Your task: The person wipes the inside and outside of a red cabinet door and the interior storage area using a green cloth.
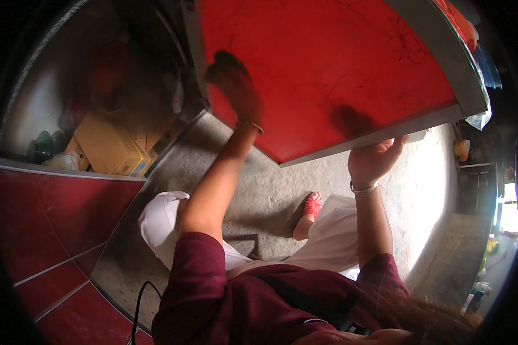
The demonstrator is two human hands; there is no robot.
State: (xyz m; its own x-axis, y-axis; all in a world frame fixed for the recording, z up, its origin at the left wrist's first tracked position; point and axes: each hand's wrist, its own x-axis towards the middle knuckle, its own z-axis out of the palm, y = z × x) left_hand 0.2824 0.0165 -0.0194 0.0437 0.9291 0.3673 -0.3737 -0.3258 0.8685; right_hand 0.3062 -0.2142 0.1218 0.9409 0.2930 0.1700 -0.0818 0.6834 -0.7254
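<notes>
In front of me a glossy red cabinet door [323, 56] with dark vein-like marks and a pale metal frame [427, 110] stands swung out. My right hand [375, 157] grips the frame along its lower edge, thumb raised and fingers partly hidden behind it. A small white piece [416, 136] shows beside that thumb. My left hand [233, 84] is at the door's left side, in deep shadow and blurred. Its fingers look bent, and whether it touches the red face or holds anything cannot be made out.
At left, a dark cabinet interior [47, 112] holds a cardboard box [112, 144], a plastic bag [64, 160] and dark glassware [47, 146]. Red tiles [64, 215] border it below. Concrete floor [272, 194] lies under me; a black cable [138, 302] runs at lower left.
</notes>
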